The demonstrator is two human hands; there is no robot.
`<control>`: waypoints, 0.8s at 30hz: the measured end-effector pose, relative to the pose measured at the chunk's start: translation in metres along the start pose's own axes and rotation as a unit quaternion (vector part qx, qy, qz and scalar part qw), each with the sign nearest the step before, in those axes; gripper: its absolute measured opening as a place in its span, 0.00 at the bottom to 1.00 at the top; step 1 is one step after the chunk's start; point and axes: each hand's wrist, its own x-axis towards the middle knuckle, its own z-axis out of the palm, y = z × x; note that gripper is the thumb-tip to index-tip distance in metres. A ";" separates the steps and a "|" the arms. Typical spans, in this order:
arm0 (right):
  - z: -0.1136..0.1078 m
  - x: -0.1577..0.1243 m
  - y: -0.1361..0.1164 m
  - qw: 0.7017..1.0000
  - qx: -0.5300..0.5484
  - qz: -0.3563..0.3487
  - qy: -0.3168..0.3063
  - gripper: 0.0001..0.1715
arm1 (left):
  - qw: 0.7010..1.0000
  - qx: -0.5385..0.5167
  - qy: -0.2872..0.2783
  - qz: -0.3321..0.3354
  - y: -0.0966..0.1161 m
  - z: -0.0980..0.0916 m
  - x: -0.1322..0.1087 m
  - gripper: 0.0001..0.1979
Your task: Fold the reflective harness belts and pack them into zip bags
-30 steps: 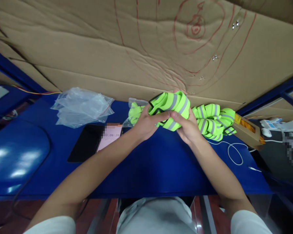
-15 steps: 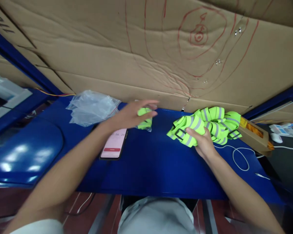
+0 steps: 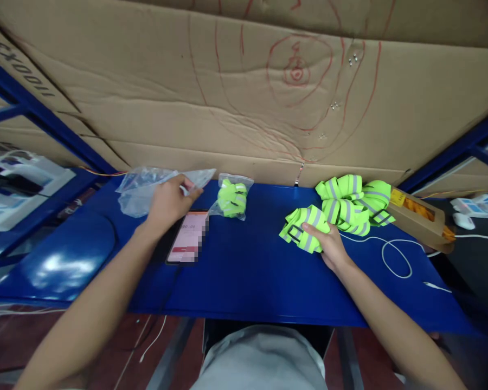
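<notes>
Straps (image 3: 315,218): matt cloth webbing, smooth-looking grey stripes; buckle (image 3: 296,233) looks like plastic, dark, smooth. Bags (image 3: 134,201): thin clear plastic film, crinkled, light sheen. Worktop (image 3: 248,276): smooth, glossy, painted-looking. Back panel (image 3: 146,65): brown cardboard, matt, creased. Small box (image 3: 415,232): matt card too. Phone screen (image 3: 187,233): smooth, glassy.

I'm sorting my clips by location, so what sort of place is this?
Probably a workshop or light-industrial workstation: a blue table backed by a cardboard panel, with loosely heaped reflective straps on it.
</notes>
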 end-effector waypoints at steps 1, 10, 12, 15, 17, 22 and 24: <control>0.000 -0.002 -0.001 1.000 0.002 0.002 -0.005 0.31 | 0.996 -0.085 -0.025 -0.003 0.017 0.006 -0.008 0.12; -0.007 -0.014 -0.016 0.992 0.070 0.035 -0.099 0.32 | 0.809 -0.404 -0.422 -0.061 0.128 0.086 -0.131 0.19; -0.006 -0.011 -0.012 0.997 0.001 0.010 -0.080 0.28 | 0.782 -0.442 -0.428 -0.093 0.130 0.093 -0.136 0.18; -0.003 -0.007 -0.006 0.992 -0.104 -0.029 -0.066 0.25 | 0.776 -0.473 -0.399 -0.122 0.125 0.096 -0.134 0.17; -0.002 -0.007 -0.005 0.990 -0.120 -0.020 -0.076 0.25 | 0.786 -0.476 -0.375 -0.121 0.119 0.096 -0.132 0.17; -0.005 -0.014 -0.016 0.991 0.035 0.083 -0.104 0.29 | 0.799 -0.444 -0.395 -0.092 0.111 0.098 -0.129 0.19; -0.009 -0.016 -0.020 0.984 0.077 0.093 -0.128 0.32 | 0.783 -0.445 -0.425 -0.090 0.113 0.099 -0.129 0.20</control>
